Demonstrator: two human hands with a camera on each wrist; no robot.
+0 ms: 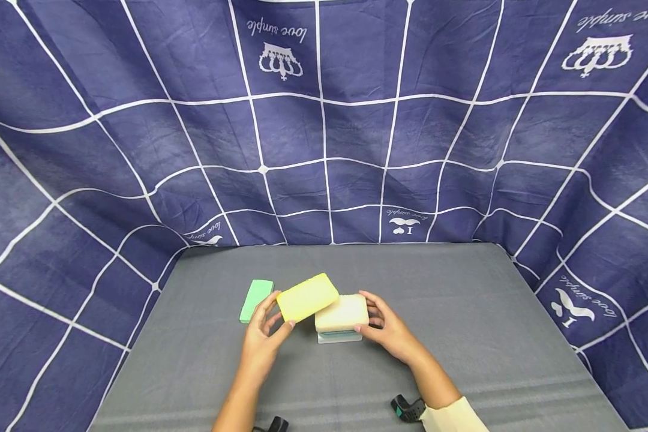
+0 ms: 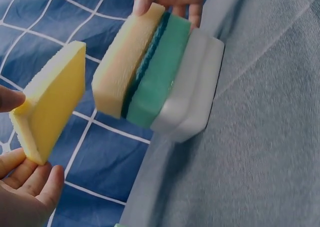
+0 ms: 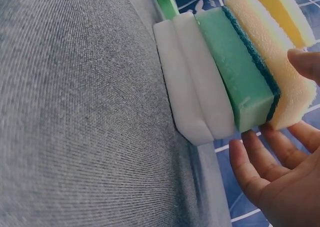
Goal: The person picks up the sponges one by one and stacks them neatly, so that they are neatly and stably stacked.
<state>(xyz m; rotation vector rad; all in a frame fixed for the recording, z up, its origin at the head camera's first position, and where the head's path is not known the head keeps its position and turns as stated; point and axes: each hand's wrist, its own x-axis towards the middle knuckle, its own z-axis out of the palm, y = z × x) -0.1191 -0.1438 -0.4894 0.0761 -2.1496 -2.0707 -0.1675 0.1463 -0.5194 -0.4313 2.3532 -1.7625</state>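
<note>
Fingers and thumb of the person's left hand point(image 1: 261, 339) pinch a bright yellow, rectangular sponge point(image 1: 308, 298) by its left end, holding it tilted in the air above the upper left of a small stack; the left wrist view shows a gap between the two. Around the right end of the stack curves the right hand point(image 1: 391, 330), its thumb and fingers gripping opposite sides of a cream, rectangular sponge point(image 1: 342, 313), the topmost piece. From where I stand, the lower layers are partly covered, but the wrist views show a green, foam-like block point(image 3: 235, 72) under the cream one, with a dark teal, rough layer point(image 3: 252, 62) between them, and two smooth white blocks point(image 3: 192, 82) at the bottom. Beyond the left hand, a light green, oblong block point(image 1: 257, 300) lies apart on the grey, cloth-covered table point(image 1: 437, 360).
</note>
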